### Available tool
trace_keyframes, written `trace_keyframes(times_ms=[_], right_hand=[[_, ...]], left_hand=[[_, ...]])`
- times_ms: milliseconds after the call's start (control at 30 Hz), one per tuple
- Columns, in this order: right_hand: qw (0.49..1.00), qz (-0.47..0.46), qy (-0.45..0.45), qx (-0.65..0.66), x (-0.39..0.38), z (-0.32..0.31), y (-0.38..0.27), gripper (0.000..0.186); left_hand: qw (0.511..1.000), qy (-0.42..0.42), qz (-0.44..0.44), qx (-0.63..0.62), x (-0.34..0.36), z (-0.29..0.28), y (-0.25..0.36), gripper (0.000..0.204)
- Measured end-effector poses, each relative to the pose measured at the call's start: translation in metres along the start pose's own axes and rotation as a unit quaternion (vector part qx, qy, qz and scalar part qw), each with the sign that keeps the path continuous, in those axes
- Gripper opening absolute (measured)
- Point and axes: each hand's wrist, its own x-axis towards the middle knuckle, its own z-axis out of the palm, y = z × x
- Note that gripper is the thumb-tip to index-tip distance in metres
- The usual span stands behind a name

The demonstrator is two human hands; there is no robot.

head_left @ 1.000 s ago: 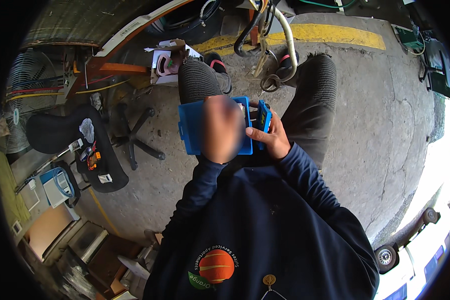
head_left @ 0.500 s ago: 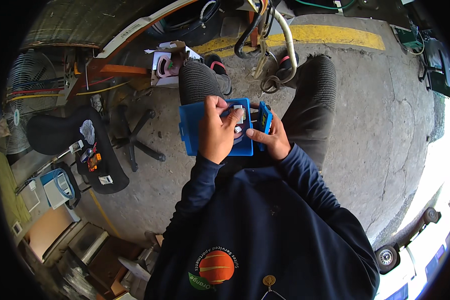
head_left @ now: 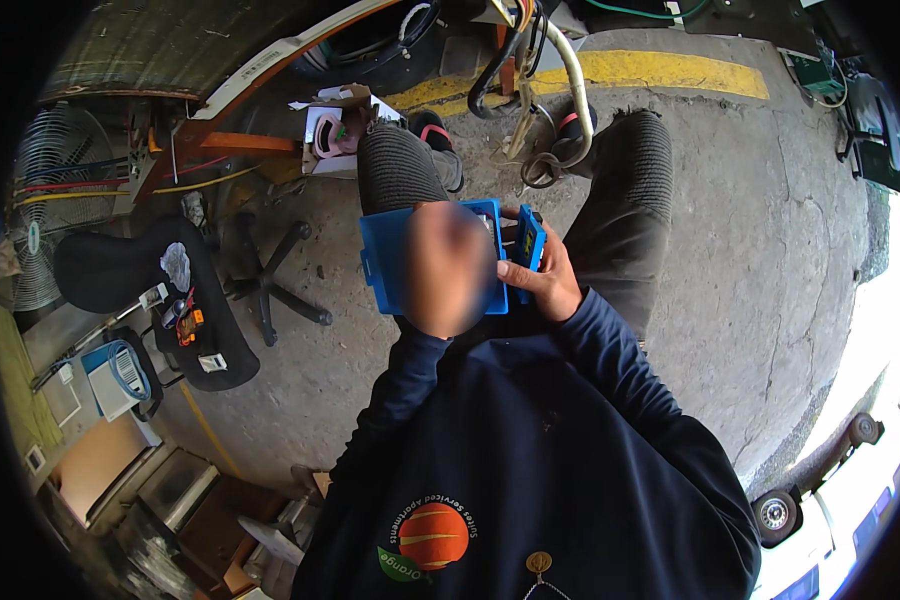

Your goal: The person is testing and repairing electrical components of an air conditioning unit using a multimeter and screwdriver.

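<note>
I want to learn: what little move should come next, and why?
Perhaps lift the left hand a little: it covers much of the blue rectangular plastic box, hiding part of its inside, while the right hand holds a small blue rectangular piece.

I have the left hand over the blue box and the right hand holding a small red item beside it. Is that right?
Not quite: the small item in the right hand is mainly blue, not red, as the head view shows. The left hand is over the blue box.
</note>
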Motion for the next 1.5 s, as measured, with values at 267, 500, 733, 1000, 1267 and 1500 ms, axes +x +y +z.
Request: trace_keyframes(times_ms=[267, 500, 733, 1000, 1267, 1500], right_hand=[[1.000, -0.007, 0.001, -0.020, 0.001, 0.001, -0.002, 0.067], [1.000, -0.005, 0.000, -0.027, 0.002, -0.004, 0.002, 0.069], [0.999, -0.007, 0.000, -0.043, 0.000, -0.005, 0.001, 0.071], [0.999, -0.008, 0.001, -0.036, 0.000, -0.003, 0.001, 0.068], [1.000, 0.001, -0.008, 0.014, -0.001, 0.000, -0.002, 0.071], [1.000, -0.009, -0.020, 0.007, -0.002, -0.007, 0.004, 0.073]], left_hand=[[0.995, 0.024, -0.075, -0.058, -0.005, 0.003, 0.023, 0.027], [0.996, 0.008, -0.078, -0.035, -0.004, 0.002, 0.016, 0.025], [0.997, 0.040, -0.054, -0.041, -0.008, 0.007, 0.017, 0.027], [0.998, 0.056, -0.027, -0.026, -0.010, 0.009, 0.015, 0.024], [0.995, 0.074, -0.036, -0.058, -0.009, 0.013, 0.010, 0.022], [0.996, 0.081, 0.028, -0.002, -0.011, 0.018, 0.004, 0.022]])
